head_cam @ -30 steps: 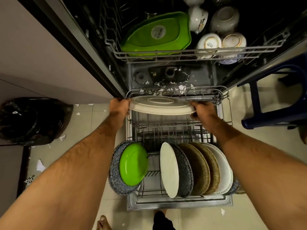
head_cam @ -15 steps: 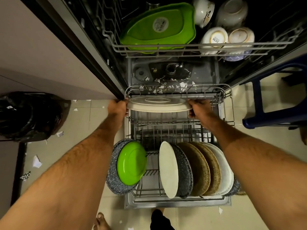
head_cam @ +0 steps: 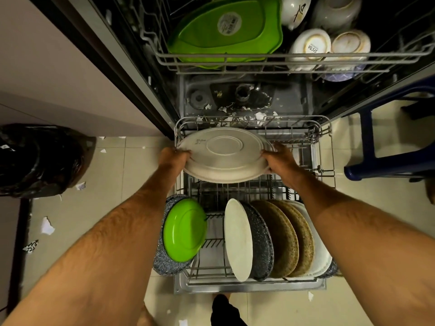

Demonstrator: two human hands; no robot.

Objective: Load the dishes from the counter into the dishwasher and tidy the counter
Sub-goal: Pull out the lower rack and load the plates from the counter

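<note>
Centre of frame: left hand and right hand each clasp an opposite edge of a large white plate, underside facing up, tilted, held over the far end of the pulled-out lower rack. Lower frame, same rack: green plate against a speckled plate at left; white, dark speckled and tan plates stand on edge at right. Top of frame: upper rack holds a green container and bowls.

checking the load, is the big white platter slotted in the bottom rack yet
Not yet: both hands hold the white platter tilted above the lower rack.
</note>
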